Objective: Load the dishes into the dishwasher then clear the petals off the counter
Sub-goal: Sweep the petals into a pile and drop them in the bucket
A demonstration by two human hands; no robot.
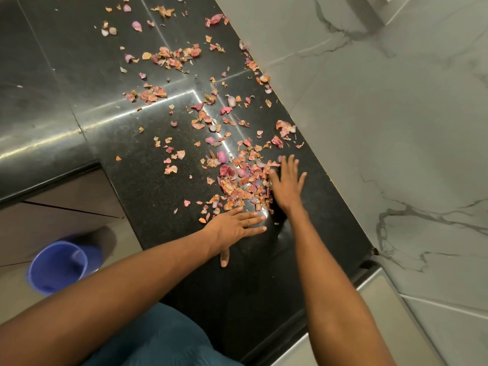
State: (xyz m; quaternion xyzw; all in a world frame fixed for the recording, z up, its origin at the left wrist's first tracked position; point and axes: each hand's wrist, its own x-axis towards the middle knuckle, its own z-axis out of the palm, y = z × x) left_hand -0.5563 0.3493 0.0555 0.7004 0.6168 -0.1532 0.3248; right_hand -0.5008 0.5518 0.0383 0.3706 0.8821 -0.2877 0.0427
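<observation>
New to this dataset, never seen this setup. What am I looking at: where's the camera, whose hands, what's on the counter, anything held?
There is no robot: a person works with bare hands, and the single picture comes from a wide-angle camera on their head, looking down. Both arms reach over a black stone counter. The left hand lies flat with straight fingers, and the right hand is spread open beside a heap of dried pink and orange petals; neither holds anything. More petals lie scattered farther up the counter. A blue bucket stands on the floor at lower left, and a marble-patterned wall is on the right.

head view looks steeply down, close over the black counter [163, 233].
</observation>
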